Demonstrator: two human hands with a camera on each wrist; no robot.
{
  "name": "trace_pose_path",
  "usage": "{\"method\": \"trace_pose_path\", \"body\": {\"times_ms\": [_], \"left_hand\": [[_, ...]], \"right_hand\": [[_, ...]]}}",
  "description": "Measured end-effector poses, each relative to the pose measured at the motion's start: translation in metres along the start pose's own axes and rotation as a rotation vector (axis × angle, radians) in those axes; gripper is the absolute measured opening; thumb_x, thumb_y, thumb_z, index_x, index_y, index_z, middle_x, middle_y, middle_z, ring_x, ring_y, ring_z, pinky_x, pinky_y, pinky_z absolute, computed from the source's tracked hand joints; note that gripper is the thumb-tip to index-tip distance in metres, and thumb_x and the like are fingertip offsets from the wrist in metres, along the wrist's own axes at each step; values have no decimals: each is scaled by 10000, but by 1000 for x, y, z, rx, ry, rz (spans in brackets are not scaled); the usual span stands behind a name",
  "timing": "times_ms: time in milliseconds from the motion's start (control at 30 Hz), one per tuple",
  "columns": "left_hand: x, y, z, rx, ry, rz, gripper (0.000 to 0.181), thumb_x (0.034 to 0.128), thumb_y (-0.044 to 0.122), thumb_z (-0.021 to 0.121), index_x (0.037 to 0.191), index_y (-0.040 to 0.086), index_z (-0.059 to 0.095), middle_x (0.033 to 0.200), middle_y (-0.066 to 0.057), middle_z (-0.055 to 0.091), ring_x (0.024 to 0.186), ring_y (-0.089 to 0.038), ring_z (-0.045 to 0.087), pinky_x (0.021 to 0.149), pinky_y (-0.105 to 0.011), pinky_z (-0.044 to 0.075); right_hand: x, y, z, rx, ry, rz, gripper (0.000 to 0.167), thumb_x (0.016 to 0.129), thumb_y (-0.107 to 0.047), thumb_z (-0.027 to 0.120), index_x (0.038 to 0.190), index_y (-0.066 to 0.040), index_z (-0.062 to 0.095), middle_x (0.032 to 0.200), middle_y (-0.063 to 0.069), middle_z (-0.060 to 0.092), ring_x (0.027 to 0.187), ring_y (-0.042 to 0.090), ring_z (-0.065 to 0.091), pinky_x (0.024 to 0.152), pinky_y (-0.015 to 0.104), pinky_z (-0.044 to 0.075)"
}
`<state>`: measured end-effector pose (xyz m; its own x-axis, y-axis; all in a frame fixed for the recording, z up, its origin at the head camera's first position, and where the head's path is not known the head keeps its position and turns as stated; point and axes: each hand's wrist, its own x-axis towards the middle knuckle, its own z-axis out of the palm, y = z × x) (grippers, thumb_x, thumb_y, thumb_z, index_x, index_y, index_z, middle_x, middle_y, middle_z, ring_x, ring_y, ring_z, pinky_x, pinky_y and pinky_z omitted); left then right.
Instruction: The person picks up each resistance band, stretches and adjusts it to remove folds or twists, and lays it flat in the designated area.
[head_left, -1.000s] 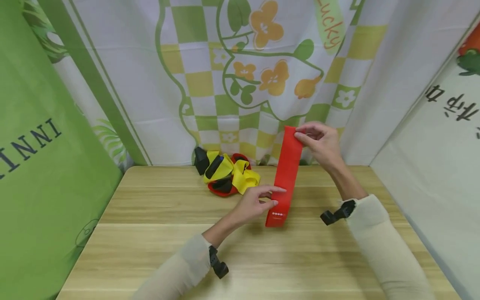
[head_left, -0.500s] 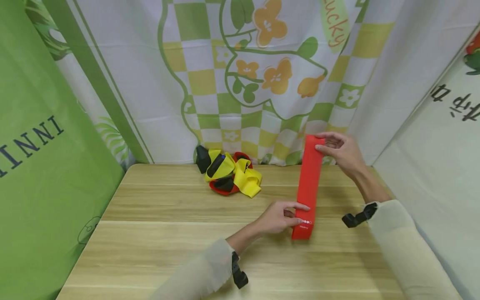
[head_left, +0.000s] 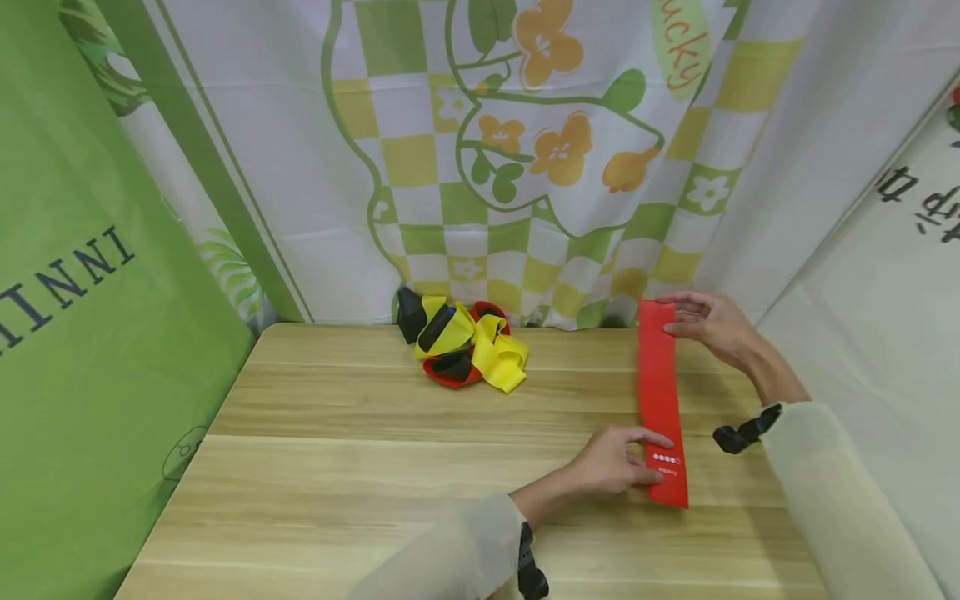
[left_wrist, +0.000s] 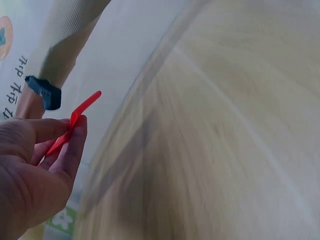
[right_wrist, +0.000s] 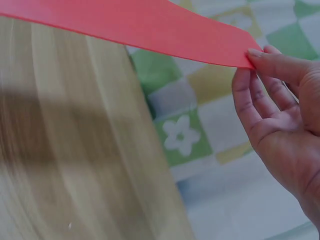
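Observation:
A flat red resistance band (head_left: 660,383) with white dots and small print near its near end is held stretched out lengthwise above the right side of the table. My left hand (head_left: 611,460) pinches it near the printed end; in the left wrist view, thumb and fingers close on the red band (left_wrist: 64,139). At the far end my right hand (head_left: 716,329) pinches the band's corner. The right wrist view shows the thumb on top of the red band (right_wrist: 200,40) and the fingers of the right hand (right_wrist: 285,95) below.
Yellow, black and red bands (head_left: 465,342) lie in a loose pile at the table's back edge. The wooden table (head_left: 375,483) meets a patterned curtain (head_left: 420,158) behind. A green cloth (head_left: 97,375) hangs at the left, a white printed one (head_left: 900,333) at the right.
Both hands have carried the red band to the right and nearer to me, and it has come lower. The pile of other bands has stayed put.

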<state>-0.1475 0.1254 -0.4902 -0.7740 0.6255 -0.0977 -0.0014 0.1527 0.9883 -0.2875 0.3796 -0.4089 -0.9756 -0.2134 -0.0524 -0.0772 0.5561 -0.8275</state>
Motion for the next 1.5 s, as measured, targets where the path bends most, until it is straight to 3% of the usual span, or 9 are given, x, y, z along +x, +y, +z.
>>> {"method": "trace_pose_path", "body": {"times_ms": [200,300,433,667,767,933,1167,1300,1500], "left_hand": [[0,3,28,-82,59,-72,434,850,-111,818,1219,112,764,643,17,654,530,-19,553,466,-163,395],[1,3,39,-141,73,-114,457,834,-163,799,1201,107,757,687,10,678,570,-33,583,484,-173,409],[2,2,52,-200,64,-188,488,822,-215,768,1183,113,747,782,-9,716,651,-67,639,552,-204,505],[2,-1,65,-177,46,-268,471,804,-219,785,1137,112,756,789,4,625,645,-83,551,538,-202,461],[2,-3,69,-176,44,-303,455,809,-218,784,1117,115,754,809,1,621,651,-93,558,548,-220,494],[0,-6,73,-195,40,-306,464,803,-242,770,1121,95,742,840,1,622,668,-95,585,608,-251,581],[-1,-7,76,-126,16,-339,456,810,-209,790,1133,107,732,826,5,607,664,-87,540,555,-199,469],[0,-9,79,-73,13,-296,474,794,-201,808,1157,96,734,803,30,619,653,-57,543,566,-179,469],[1,-10,85,19,40,-260,499,775,-163,845,1179,111,740,786,60,631,650,-26,570,606,-164,496]], "right_hand": [[0,27,-3,-2,-101,46,626,994,-209,768,1524,-11,500,1565,269,490,1453,452,440,973,264,559],[1,40,-3,-13,-147,61,612,998,-237,764,1519,-39,511,1588,254,472,1467,459,428,962,232,548],[2,54,-1,-34,-211,62,601,986,-220,771,1513,-58,531,1583,251,486,1472,474,428,1008,312,560],[0,70,11,96,-270,60,591,959,-53,769,1476,73,515,1437,313,584,1110,94,685,923,302,604],[-2,74,15,111,-276,37,578,949,-12,763,1457,110,516,1387,314,612,1068,95,697,909,313,617],[-4,82,19,86,-269,26,573,927,-6,786,1432,117,545,1276,249,681,1035,105,688,877,312,627],[-8,87,23,60,-250,25,598,909,-34,822,1424,117,558,1340,312,650,1051,87,702,867,266,610],[-8,92,22,68,-245,20,608,887,-5,833,1412,135,559,1346,305,651,1048,56,692,874,240,598],[-9,95,19,22,-224,-5,588,870,0,848,1377,140,586,1223,134,734,1012,42,685,848,205,578]]}}
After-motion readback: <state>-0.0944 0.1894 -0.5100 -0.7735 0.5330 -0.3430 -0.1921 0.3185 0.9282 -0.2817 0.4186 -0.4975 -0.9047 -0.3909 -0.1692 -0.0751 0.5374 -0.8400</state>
